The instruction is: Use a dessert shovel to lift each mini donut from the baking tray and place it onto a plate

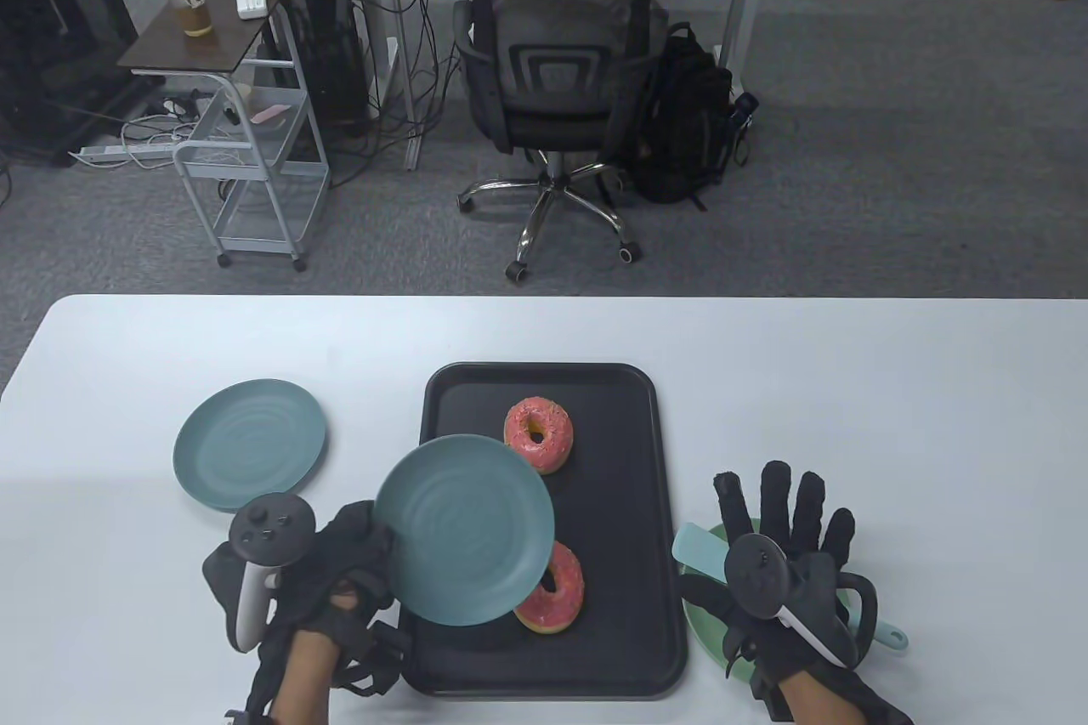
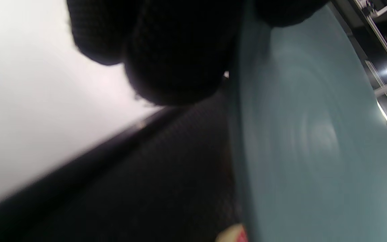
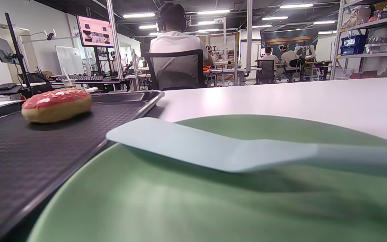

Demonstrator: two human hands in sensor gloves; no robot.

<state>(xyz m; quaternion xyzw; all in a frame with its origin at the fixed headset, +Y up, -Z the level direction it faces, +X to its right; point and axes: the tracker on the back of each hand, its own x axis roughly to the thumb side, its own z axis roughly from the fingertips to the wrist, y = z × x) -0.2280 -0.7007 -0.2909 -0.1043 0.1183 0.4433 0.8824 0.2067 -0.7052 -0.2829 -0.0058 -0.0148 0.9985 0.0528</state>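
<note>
While left hand [image 1: 340, 563] grips teal plate [image 1: 463, 529] over donuts [image 1: 539, 434], right hand [image 1: 786, 546] spread above shovel [image 1: 701, 548].

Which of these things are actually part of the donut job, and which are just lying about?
Part of the job:
black tray
two pink donuts
pale blue shovel
green plate
raised blue plate gripped by left hand
second blue plate

Just lying about:
office chair
backpack
drink cup
cart

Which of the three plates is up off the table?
The blue plate gripped by the left hand, over the baking tray. The other blue plate and the green plate lie on the table.
</note>
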